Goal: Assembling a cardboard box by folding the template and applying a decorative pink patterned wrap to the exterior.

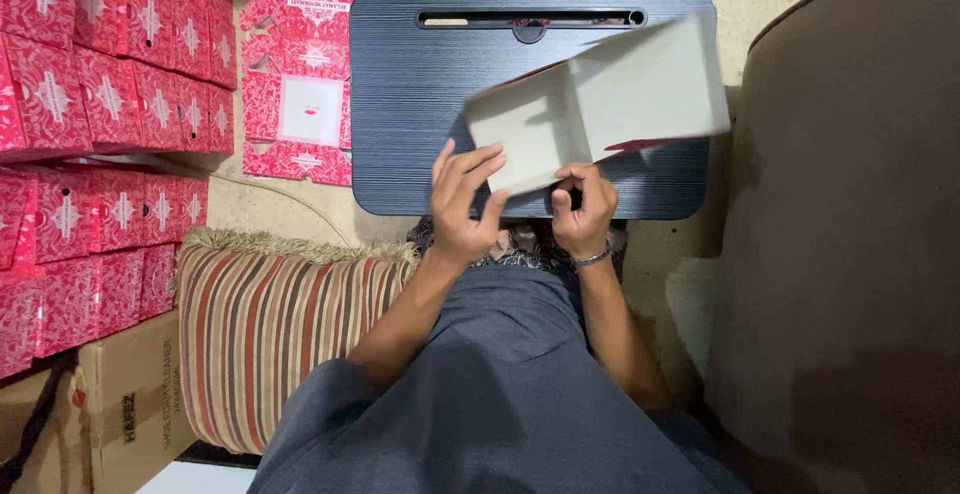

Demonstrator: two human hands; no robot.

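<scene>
A flat cardboard box blank, pale grey on its inner face with red showing at the edges, is held tilted above a dark lap desk. My left hand has its fingers spread against the blank's near left corner. My right hand, with a bracelet on the wrist, pinches the blank's near edge. The blank is blurred at its far right side.
Stacks of folded red patterned boxes fill the left side. A flat red blank lies on the floor beside the desk. A striped cushion and a brown carton sit at lower left. A brown sofa arm rises on the right.
</scene>
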